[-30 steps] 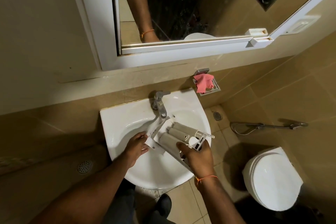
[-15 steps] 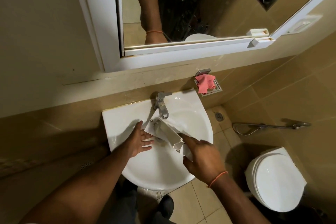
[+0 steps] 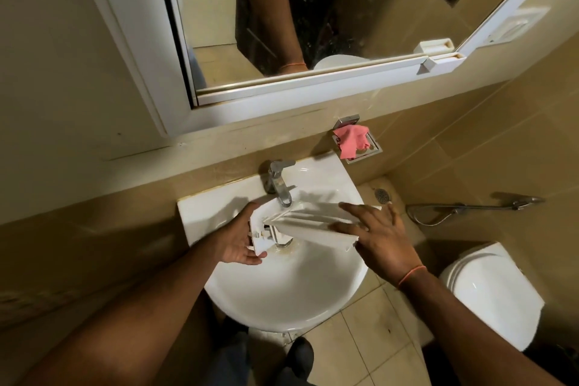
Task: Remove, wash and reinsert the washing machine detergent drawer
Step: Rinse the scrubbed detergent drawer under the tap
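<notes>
The white detergent drawer (image 3: 308, 222) lies across the white basin (image 3: 282, 291), right under the chrome tap (image 3: 279, 185). It is turned so that its plain underside faces up. My left hand (image 3: 238, 238) cups the drawer's front panel at its left end. My right hand (image 3: 379, 235) rests on the drawer's right end, fingers spread over its top and thumb below. Whether water runs from the tap is not visible.
A pink cloth (image 3: 352, 139) sits in a metal soap holder on the wall right of the tap. A white toilet (image 3: 488, 294) stands at the right, with a spray hose (image 3: 470, 207) on the wall above it. A mirror (image 3: 313, 16) hangs above the basin.
The drawer has been flipped from compartments-up to underside-up and swung under the tap. My left hand let go, then took the front panel again. My right hand shifted to the right end.
</notes>
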